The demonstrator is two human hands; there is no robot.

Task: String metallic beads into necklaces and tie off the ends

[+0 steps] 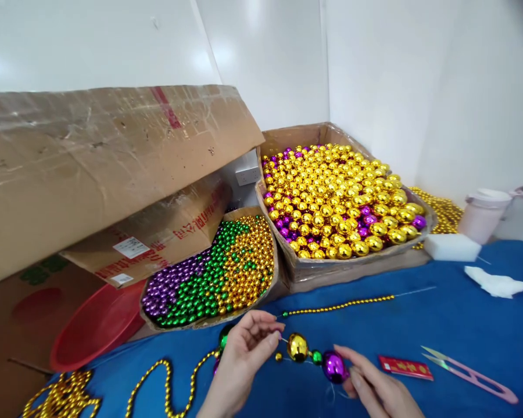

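My left hand [243, 355] is pinched shut on a thin thread over the blue cloth [453, 325], just left of a large gold ball [297, 346]. A small green bead [316, 357] and a large purple ball [333, 367] follow on the same thread. My right hand [377, 388] is closed on the purple ball's right side. A large green ball [224, 337] shows behind my left hand. A long needle strung with small gold beads [337, 306] lies on the cloth beyond my hands.
A box of large gold and purple balls [340, 200] and a box of smaller purple, green and gold beads [211, 273] stand behind. Also present: red basin [96, 325], gold bead strands [65, 397], pink snips [470, 374], red packet [405, 367], white sponge [451, 247], pink cup [483, 215].
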